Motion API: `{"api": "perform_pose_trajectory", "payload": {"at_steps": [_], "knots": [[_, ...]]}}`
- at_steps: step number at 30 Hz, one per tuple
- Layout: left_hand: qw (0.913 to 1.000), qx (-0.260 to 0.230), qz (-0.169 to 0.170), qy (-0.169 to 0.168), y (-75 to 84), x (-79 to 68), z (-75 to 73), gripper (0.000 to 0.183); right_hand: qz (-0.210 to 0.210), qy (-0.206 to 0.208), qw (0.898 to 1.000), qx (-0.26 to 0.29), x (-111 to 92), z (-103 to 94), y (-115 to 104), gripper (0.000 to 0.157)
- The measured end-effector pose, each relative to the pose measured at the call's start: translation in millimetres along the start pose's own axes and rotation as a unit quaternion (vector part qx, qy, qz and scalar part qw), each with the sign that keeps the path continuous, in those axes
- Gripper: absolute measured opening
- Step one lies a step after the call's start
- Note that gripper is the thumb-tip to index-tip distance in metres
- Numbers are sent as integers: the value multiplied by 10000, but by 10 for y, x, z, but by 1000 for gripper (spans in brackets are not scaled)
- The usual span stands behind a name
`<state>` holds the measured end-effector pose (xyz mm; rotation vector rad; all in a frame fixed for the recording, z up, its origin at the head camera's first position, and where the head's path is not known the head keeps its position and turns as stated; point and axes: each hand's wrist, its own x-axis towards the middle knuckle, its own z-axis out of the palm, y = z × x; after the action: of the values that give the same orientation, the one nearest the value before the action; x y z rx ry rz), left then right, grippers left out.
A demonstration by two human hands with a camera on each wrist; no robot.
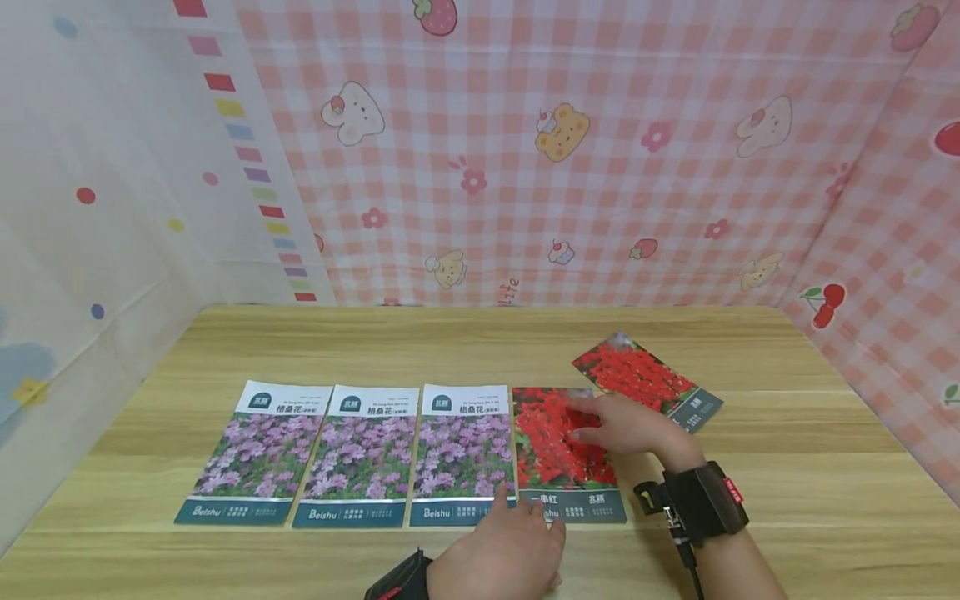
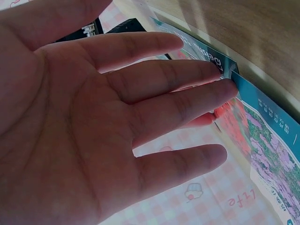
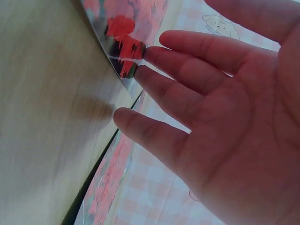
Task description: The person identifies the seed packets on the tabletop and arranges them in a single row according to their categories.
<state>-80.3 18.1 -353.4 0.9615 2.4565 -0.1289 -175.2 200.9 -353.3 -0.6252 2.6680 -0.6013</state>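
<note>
A flat packet with red flowers (image 1: 546, 433) lies at the right end of a row on the table. My right hand (image 1: 637, 429) reaches over its right side; in the right wrist view the fingers are nearly straight, with fingertips (image 3: 139, 71) right at the packet's edge. Over the packet's lower edge is my left hand (image 1: 502, 546), its fingers straight and spread in the left wrist view. One of its fingertips overlaps the neighbouring purple-flower packet (image 1: 461, 446). Behind my right hand, a second red-flower packet (image 1: 632, 371) lies tilted, its lower part partly covered by the hand.
Two more purple-flower packets (image 1: 258, 454) (image 1: 360, 454) continue the row to the left, upright and side by side. The wooden table (image 1: 450, 342) meets a pink checked cloth (image 1: 480, 150) at the back. Black straps circle both wrists, and a cable (image 1: 684, 550) hangs by the right one.
</note>
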Motion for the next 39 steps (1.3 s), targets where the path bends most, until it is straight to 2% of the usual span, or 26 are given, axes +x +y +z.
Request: {"api": "perform_pose_trajectory", "payload": {"at_steps": [11, 15, 22, 28, 33, 39], "knots": [[10000, -54, -45, 22, 0, -3, -4, 47, 61, 18, 10000, -14, -15, -12, -34, 48], [9999, -83, -7, 74, -4, -9, -27, 48, 138, 50, 9998, 135, -31, -40, -20, 48], [9969, 265, 317, 676, -17, -85, -56, 47, 145, 298, 9990, 305, -84, -118, 50, 50], [9894, 204, 736, 1233, -20, -108, -72, 44, 32, 657, 9969, 423, -166, -211, 154, 49], [9833, 390, 772, 1603, 25, -65, -87, 45, -3, 947, 9949, 343, -220, -270, 258, 46], [9823, 352, 740, 1685, 115, 49, -123, 45, 338, 1172, 9920, 310, -258, -324, 370, 48]]}}
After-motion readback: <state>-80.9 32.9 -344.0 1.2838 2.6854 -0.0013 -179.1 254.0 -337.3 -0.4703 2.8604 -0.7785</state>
